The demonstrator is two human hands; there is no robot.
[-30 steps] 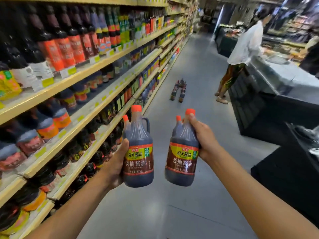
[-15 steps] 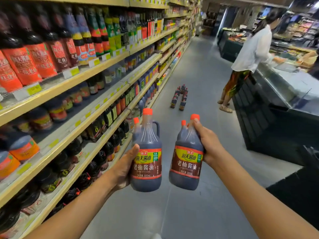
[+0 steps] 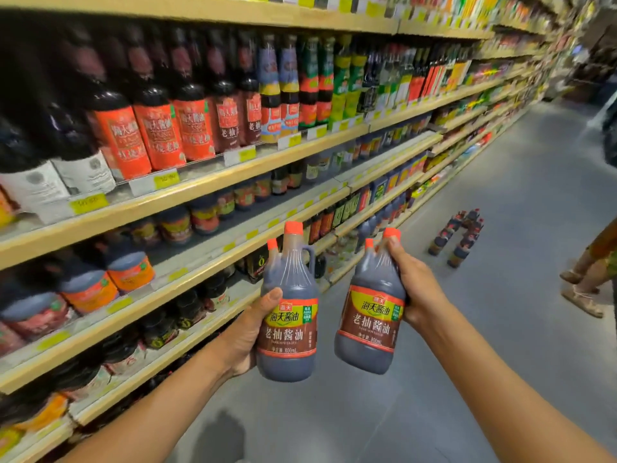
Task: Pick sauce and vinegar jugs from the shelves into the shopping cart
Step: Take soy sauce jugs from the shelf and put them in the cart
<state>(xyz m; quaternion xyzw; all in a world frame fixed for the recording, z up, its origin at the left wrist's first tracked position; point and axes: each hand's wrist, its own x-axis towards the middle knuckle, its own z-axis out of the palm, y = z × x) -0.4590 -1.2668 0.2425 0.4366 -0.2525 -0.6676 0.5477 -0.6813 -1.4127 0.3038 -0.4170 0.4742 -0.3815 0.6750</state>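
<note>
Nearest, the person's left hand (image 3: 247, 332) wraps around the body of one dark soy sauce jug (image 3: 288, 329) and the right hand (image 3: 417, 289) grips a second jug (image 3: 370, 322) near its neck, both upright and just apart above the grey floor (image 3: 500, 345); another orange cap shows behind each, so either hand may carry a pair. Picking looks done and carrying is in hand: the shopping cart is out of view, so the next move calls for turning from the shelves (image 3: 200, 192) on the left to find it and setting the jugs in upright. Farther down the aisle, similar bottles (image 3: 457, 235) stand clustered on the floor.
</note>
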